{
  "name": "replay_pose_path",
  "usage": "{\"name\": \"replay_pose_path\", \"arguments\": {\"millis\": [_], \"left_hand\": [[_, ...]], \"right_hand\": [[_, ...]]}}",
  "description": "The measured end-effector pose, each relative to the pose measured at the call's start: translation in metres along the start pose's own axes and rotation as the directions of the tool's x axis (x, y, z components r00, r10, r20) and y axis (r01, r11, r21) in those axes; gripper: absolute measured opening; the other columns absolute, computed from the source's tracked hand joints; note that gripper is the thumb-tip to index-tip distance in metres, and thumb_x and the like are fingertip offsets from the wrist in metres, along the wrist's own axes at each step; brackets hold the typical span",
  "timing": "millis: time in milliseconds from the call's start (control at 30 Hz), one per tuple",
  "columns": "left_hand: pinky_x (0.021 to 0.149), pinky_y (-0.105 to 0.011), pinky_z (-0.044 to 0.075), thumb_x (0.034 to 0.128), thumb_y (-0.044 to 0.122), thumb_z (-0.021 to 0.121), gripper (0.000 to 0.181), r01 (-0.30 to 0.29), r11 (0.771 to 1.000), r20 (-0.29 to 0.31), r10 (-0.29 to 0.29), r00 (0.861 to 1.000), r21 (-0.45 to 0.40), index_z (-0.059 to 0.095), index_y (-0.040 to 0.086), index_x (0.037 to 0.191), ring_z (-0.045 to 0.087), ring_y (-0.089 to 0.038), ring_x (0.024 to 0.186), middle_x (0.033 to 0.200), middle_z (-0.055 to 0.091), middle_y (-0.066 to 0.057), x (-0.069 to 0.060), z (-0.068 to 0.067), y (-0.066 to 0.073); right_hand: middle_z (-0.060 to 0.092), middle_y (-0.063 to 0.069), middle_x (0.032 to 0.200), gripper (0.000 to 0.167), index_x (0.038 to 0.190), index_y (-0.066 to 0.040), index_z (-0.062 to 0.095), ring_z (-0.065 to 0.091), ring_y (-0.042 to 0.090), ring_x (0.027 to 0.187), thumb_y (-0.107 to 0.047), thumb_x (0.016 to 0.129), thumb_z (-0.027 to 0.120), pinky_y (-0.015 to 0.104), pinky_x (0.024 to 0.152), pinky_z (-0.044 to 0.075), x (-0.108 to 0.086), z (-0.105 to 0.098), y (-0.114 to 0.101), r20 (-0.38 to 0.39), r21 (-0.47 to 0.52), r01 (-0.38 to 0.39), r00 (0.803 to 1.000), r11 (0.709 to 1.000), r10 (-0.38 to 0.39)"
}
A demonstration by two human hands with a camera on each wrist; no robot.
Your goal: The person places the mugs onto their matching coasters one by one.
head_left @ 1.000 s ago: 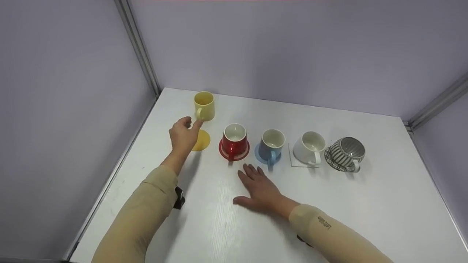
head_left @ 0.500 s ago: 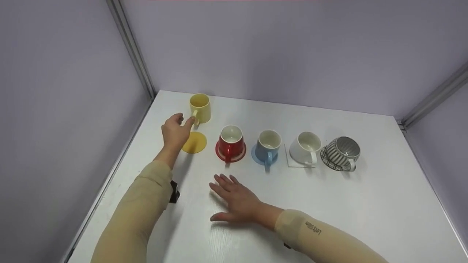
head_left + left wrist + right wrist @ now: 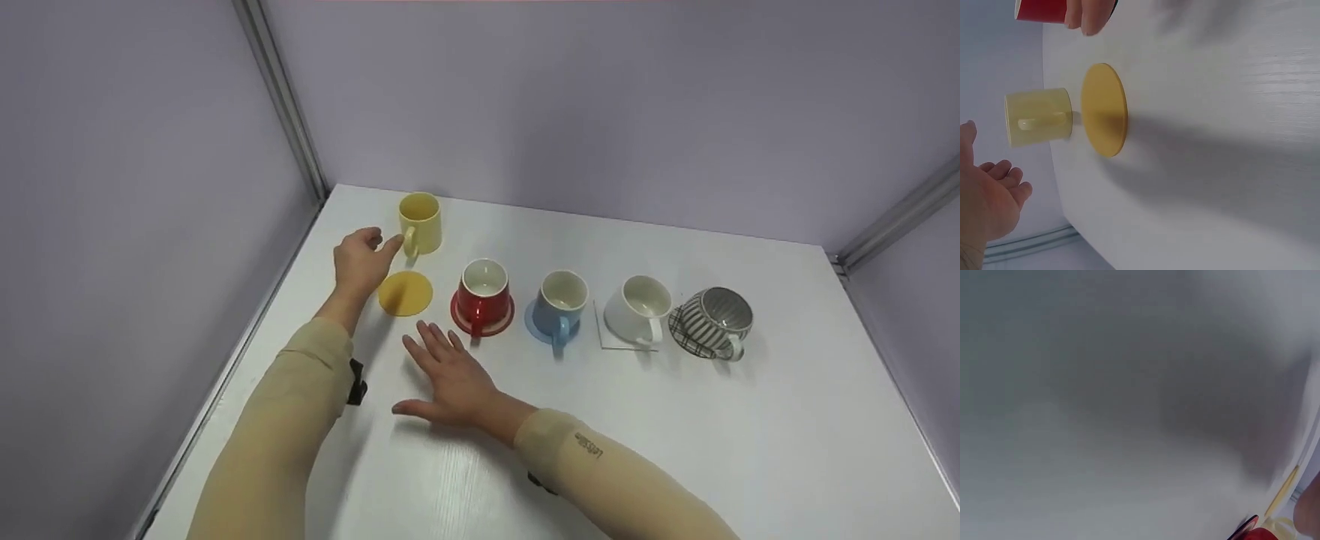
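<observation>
A yellow mug (image 3: 422, 229) stands upright at the back left, its handle facing forward. In front of it lies a round yellow coaster (image 3: 406, 293) with nothing on it. My left hand (image 3: 361, 261) hovers left of the mug, fingers relaxed and holding nothing; the left wrist view shows the hand (image 3: 994, 197) apart from the yellow mug (image 3: 1039, 117). My right hand (image 3: 454, 381) is spread flat over the table, its fingertips just short of the yellow coaster and left of a red mug (image 3: 484, 304). The right wrist view is mostly blurred tabletop, with the yellow coaster's edge (image 3: 1282, 490) at lower right.
The red mug sits on a red coaster (image 3: 458, 318). Rightward follow a blue mug (image 3: 561, 304) on a blue coaster, a white mug (image 3: 637, 307) on a square white coaster, and a striped mug (image 3: 716, 321) on a checked coaster. Walls (image 3: 562, 112) bound the white table.
My right hand has moved left, from in front of the red and blue mugs to near the yellow coaster. My left hand has drawn slightly left from the yellow mug's handle. The mugs stay put.
</observation>
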State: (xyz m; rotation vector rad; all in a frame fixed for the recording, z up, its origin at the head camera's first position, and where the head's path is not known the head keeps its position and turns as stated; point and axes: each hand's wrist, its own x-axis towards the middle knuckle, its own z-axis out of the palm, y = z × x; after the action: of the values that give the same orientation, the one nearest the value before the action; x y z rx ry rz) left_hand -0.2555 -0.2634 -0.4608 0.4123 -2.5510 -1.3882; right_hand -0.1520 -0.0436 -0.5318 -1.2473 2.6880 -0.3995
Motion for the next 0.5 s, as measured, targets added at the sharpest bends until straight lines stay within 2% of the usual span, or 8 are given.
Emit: {"name": "replay_pose_path", "arguments": {"millis": [233,433,500], "left_hand": [[0.114,-0.046,0.048,0.1032,0.036,0.07,0.059,0.01,1.0,0.011,-0.01,1.0,-0.001,0.061,-0.007,0.143,0.061,-0.037,0.135,0.143,0.064,-0.024,0.003,0.006,-0.002],[0.114,-0.046,0.049,0.1034,0.036,0.071,0.059,0.03,0.999,0.032,-0.03,0.999,-0.011,0.06,-0.006,0.144,0.06,-0.037,0.135,0.143,0.064,-0.023,0.001,0.011,-0.003],[0.113,-0.047,0.049,0.1033,0.035,0.071,0.059,0.02,1.0,0.038,-0.019,0.999,-0.02,0.06,-0.007,0.143,0.061,-0.037,0.135,0.143,0.064,-0.024,-0.001,0.013,-0.004]], "right_hand": [[0.006,0.009,0.179,0.105,0.172,-0.021,0.016,-0.002,0.022,0.164,-0.087,0.094,0.038,0.044,0.131,0.004,0.025,0.007,0.009,0.038,-0.046,-0.083,0.996,0.995,0.085],[0.0,0.009,0.179,0.103,0.173,-0.023,0.012,-0.003,0.023,0.164,-0.086,0.095,0.038,0.043,0.132,0.003,0.03,0.018,0.019,0.027,-0.031,-0.105,0.994,0.994,0.106],[0.0,0.009,0.179,0.103,0.173,-0.023,0.012,-0.003,0.024,0.164,-0.086,0.095,0.038,0.044,0.132,0.004,0.029,0.022,0.02,0.021,-0.03,-0.101,0.995,0.994,0.101]]}}
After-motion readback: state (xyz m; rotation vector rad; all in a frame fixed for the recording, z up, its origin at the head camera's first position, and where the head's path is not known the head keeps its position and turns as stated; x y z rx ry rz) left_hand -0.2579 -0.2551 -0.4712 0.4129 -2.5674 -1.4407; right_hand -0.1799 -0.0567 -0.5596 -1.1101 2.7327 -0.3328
